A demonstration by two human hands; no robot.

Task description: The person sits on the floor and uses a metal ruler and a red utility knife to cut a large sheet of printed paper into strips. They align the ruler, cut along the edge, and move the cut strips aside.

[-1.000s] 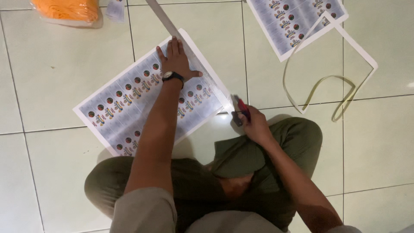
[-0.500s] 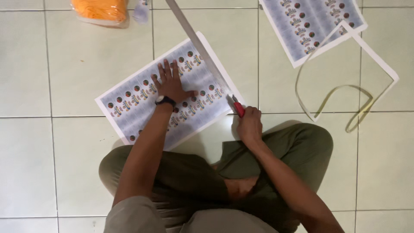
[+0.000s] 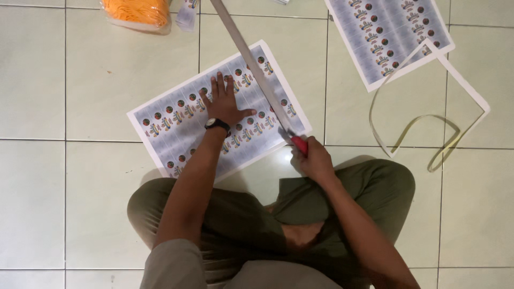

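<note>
A printed sticker sheet [image 3: 219,115] is laid flat on the tiled floor [image 3: 69,176], right in front of the crossed legs of a seated person. The left hand [image 3: 225,104] is spread wide open and pressed palm down on the middle of the sheet, nothing gripped, so it looks like the paper is being pinned to keep it from sliding. A black wristwatch [image 3: 217,124] is worn on that wrist.

A long metal ruler [image 3: 251,61] is set diagonally across the right part of the sheet, lined up along a column of the printed labels, probably as a straight edge. The right hand [image 3: 313,160] is closed around a red-handled cutter [image 3: 299,144] at the ruler's near end, just at the lower right edge of the sheet. The blade itself can't be made out, too small and a bit blurred.

Off to the upper right, a second printed sheet [image 3: 391,37] is lying well apart from the first one, with a long loop of trimmed white paper strip [image 3: 428,115] curled beside it and touching its corner. At the top left, an orange bundle in a clear plastic bag [image 3: 136,13] is parked on the floor, out of the way of the cutting.
</note>
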